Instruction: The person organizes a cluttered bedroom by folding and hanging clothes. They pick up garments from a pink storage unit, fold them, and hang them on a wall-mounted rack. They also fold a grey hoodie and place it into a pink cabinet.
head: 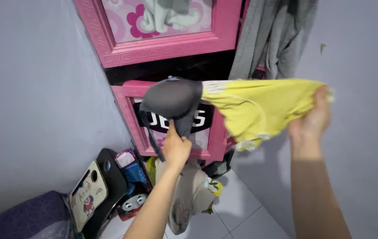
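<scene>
Centre of the frame: left hand (176,148) closed tight around the dangling strap end of a dark grey padded fabric piece with a rounded cup shape (173,98), the cup standing directly above the fist. Right of centre: right hand (314,118) pinched shut on the far edge of a bright yellow cotton garment with pale trim (260,108), pulled out taut. Long axis of the yellow garment running almost level across the frame, from the grey cup at its left end to the right hand at its right end; the two fabrics touching or overlapping where they meet, exact join not clear. Left hand lower and nearer the grey piece, right hand higher and at the yellow one's outer edge. Behind both, a pink plastic drawer cabinet with cartoon-printed fronts (125,99), two drawers in view, one gap between them. Upper right: one grey cloth garment hanging (271,35). Lower left: a beige cartoon-printed lap tray (87,194), a blue toy train with a face (131,201), a beige cloth bag (193,194) on the white tiled floor (242,212). Count: two hands, two held fabrics.
</scene>
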